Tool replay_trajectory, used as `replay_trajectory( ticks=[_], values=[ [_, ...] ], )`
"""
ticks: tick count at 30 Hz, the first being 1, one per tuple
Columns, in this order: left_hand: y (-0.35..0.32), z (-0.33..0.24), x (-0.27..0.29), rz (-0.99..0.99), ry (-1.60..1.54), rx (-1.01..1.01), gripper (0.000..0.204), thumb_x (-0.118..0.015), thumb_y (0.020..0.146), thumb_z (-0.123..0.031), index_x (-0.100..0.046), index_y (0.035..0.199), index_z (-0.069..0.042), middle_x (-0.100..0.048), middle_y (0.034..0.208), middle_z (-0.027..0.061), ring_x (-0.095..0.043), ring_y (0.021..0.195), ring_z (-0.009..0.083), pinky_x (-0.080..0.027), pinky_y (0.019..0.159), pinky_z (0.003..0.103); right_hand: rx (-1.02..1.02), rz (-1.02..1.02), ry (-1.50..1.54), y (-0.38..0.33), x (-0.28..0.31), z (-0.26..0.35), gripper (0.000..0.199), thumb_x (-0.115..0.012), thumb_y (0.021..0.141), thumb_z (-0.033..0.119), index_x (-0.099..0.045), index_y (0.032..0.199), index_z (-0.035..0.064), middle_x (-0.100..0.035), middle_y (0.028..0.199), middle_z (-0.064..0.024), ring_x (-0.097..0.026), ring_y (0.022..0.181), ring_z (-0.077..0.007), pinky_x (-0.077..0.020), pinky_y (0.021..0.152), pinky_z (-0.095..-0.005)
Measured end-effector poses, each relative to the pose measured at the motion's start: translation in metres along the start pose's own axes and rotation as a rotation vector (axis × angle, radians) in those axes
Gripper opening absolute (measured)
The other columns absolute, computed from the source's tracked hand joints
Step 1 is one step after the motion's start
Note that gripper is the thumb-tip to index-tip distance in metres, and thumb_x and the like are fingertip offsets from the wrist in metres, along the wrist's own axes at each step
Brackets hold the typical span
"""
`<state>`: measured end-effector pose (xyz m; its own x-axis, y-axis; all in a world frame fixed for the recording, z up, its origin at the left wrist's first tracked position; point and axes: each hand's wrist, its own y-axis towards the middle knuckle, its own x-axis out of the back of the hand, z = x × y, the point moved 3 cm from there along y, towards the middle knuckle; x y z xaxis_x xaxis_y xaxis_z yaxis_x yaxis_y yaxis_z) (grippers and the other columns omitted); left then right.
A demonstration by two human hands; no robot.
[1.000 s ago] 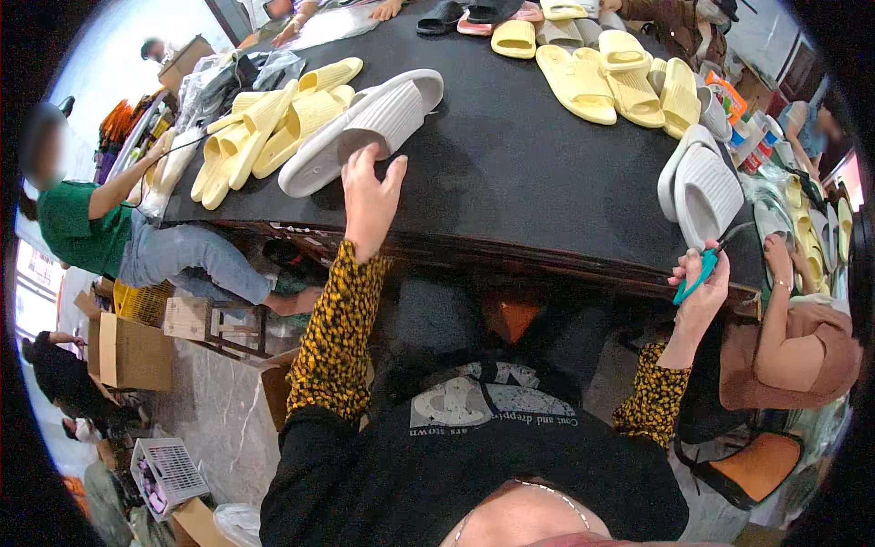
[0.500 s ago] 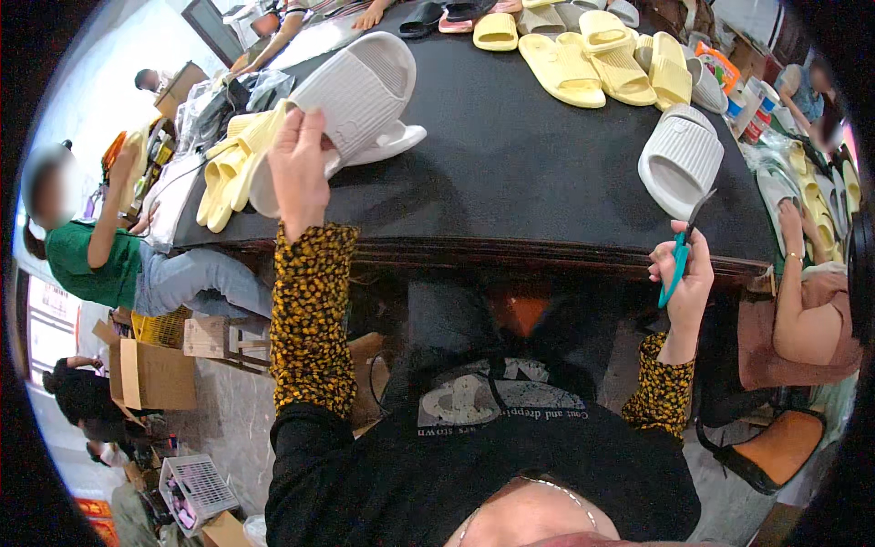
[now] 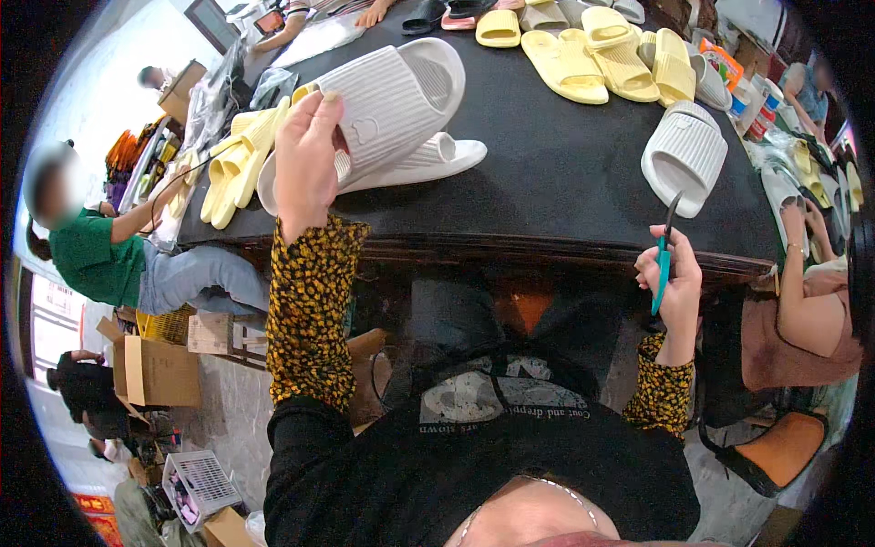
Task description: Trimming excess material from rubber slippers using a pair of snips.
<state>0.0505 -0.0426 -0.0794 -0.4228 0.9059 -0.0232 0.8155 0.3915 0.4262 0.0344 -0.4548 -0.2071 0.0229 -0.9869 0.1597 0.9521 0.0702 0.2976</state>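
Black top (image 3: 392, 469) worn, marked with pale print (image 3: 448, 401). Lower sleeves (image 3: 312, 319) mottled in yellow and black, both sides matched. Thin, light-coloured necklace (image 3: 577, 500) worn. Dark trousers (image 3: 451, 314) worn.

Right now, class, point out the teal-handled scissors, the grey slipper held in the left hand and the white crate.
Teal-handled scissors (image 3: 663, 264): head view, on the handle.
Held grey slipper (image 3: 383, 105): head view, on its ribbed strap.
White crate (image 3: 211, 476): head view, on its slatted side.
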Motion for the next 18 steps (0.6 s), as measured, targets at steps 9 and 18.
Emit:
replay_trajectory(
  ticks=[9, 18],
  values=[
    [0.035, 0.032, 0.017, -0.04, -0.277, 0.197, 0.024, -0.053, 0.093, -0.013, -0.06, 0.107, 0.005, -0.065, 0.098, 0.0092, -0.063, 0.084, 0.0173, -0.05, 0.075, 0.029, -0.07, 0.094, -0.097, 0.002, -0.004, -0.014, 0.04, -0.069, 0.079, 0.003, -0.055, 0.116, -0.0002, -0.06, 0.075, -0.0018, -0.055, 0.067, -0.0059, -0.0455, 0.062, -0.021],
    [0.048, 0.034, 0.015, 0.032, -0.126, 0.268, 0.025, -0.055, 0.091, -0.012, -0.061, 0.105, 0.007, -0.066, 0.097, 0.0109, -0.064, 0.082, 0.0177, -0.052, 0.072, 0.029, -0.045, 0.168, -0.161, -0.002, -0.009, -0.01, 0.042, -0.069, 0.077, 0.0, -0.055, 0.117, -0.0015, -0.06, 0.075, -0.0034, -0.056, 0.069, -0.007, -0.0472, 0.065, -0.0222]
  ],
)
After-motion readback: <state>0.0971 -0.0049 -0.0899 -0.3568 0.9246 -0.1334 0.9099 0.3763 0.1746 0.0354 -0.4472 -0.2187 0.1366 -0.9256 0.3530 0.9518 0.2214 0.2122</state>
